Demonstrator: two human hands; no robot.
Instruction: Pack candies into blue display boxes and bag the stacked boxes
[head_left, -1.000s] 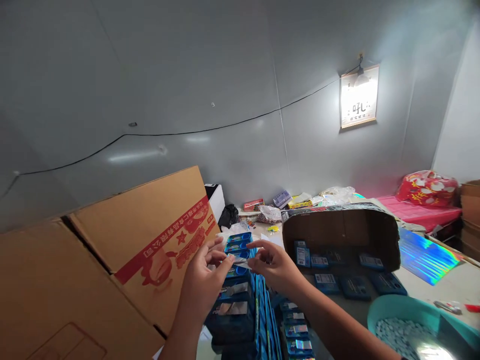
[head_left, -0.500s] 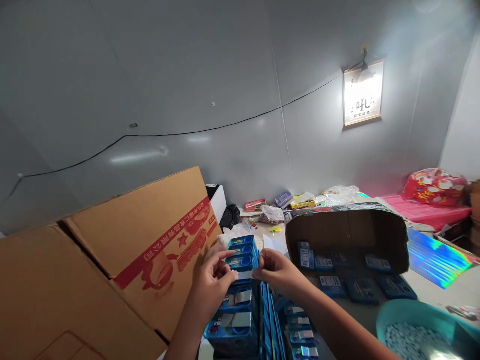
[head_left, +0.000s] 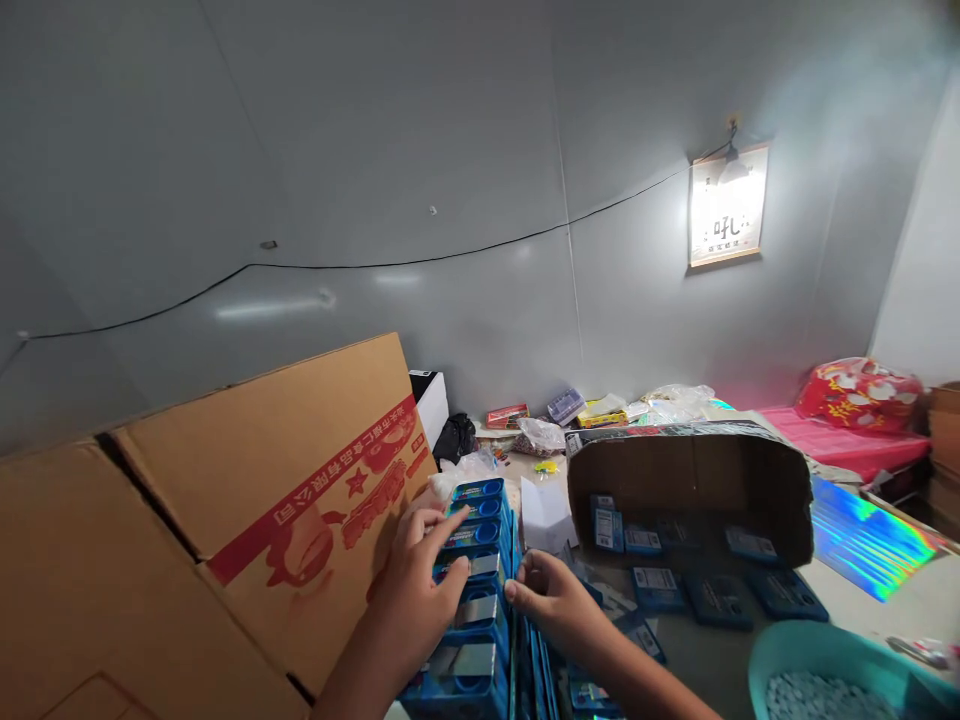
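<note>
A row of blue printed boxes [head_left: 480,535] runs away from me, and several of the nearer ones carry a shiny silvery strip [head_left: 484,567] across the top. Over the left side of this row my left hand [head_left: 420,590] is open, its index finger stretched across the boxes and its thumb at the strip's left end. At the row's right edge my right hand [head_left: 551,600] is closed, fingers curled and thumb tip close to the box side; anything between them is hidden. Flat blue pieces [head_left: 536,665] stand packed along the row's right side.
A large cardboard carton [head_left: 322,480] rises at the left. On the right, an open cardboard box [head_left: 690,480] lies with blue packs [head_left: 716,600] in and before it. A teal basin [head_left: 780,640] of pale pellets and a rainbow-sheen sheet [head_left: 870,535] are farther right.
The silvery strip held between both hands now lies on a box top. My left fingers have spread, and my right hand has moved down, off the strip. The view has shifted slightly.
</note>
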